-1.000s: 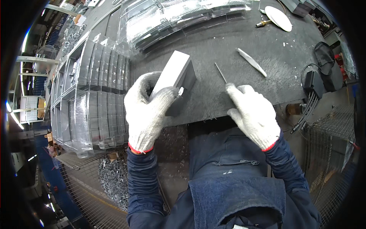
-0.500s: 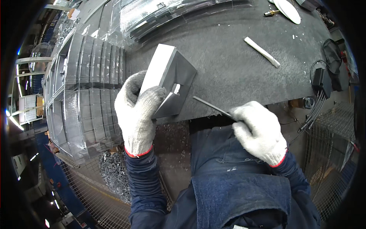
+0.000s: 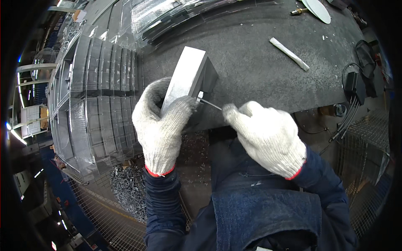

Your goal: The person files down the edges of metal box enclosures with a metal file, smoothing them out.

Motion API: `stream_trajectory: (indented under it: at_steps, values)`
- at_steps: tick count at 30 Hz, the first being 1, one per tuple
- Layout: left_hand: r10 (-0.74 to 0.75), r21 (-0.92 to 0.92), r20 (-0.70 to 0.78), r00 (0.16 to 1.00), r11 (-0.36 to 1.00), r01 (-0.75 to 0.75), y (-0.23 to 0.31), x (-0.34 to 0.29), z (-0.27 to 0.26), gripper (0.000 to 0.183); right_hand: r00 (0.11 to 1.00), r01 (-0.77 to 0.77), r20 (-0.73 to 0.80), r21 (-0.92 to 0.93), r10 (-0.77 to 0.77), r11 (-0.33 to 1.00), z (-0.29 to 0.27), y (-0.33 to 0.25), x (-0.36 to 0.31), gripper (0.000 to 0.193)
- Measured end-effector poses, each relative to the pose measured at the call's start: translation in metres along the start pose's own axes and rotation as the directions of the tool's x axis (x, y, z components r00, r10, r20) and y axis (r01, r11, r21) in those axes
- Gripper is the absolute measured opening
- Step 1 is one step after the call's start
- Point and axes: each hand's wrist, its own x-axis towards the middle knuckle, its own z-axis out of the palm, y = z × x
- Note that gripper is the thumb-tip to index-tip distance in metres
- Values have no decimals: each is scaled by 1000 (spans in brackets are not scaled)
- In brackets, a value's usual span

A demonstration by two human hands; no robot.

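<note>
My left hand (image 3: 161, 123), in a white knitted glove with a red cuff edge, grips a grey box-shaped metal part (image 3: 184, 77) tilted up over the table's near edge. A small pale tab (image 3: 200, 95) shows on the part's right side, next to my left thumb. My right hand (image 3: 266, 136), gloved the same way, is closed on a thin metal rod (image 3: 212, 104). The rod's far tip meets the part at or beside the tab; whether it is inserted cannot be made out.
A dark worktable (image 3: 251, 62) carries a white rolled strip (image 3: 289, 54) and a white disc (image 3: 317, 10). Stacked clear plastic trays (image 3: 102, 67) stand at the left, more trays (image 3: 167, 16) at the back. Below left, a wire basket holds small metal pieces (image 3: 127, 190). A black box with cables (image 3: 354, 87) hangs at right.
My right hand has moved left and up, bringing the rod's tip to the metal part. My left hand has shifted slightly right and turned the part so its side shows less.
</note>
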Motion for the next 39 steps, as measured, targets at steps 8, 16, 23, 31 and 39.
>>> stream_trajectory:
  at_steps: [8,16,23,31,39]
  values:
    - [-46,-42,11,999,998,46,7,-1,4,47,997,5,-72,-83,-12,996,6,-6,5,36]
    - [-60,-51,9,998,997,60,6,1,3,46,998,-35,-56,-77,30,996,10,-4,9,39]
    - [-31,-80,13,999,996,32,3,1,5,47,994,-65,-94,-14,64,998,11,-1,12,42]
    - [403,-154,-141,904,893,-422,-47,0,-1,73,970,-4,-229,327,83,945,15,23,12,27]
    - [492,527,-80,867,759,-382,-110,-26,12,63,971,10,-223,382,82,924,22,27,0,34]
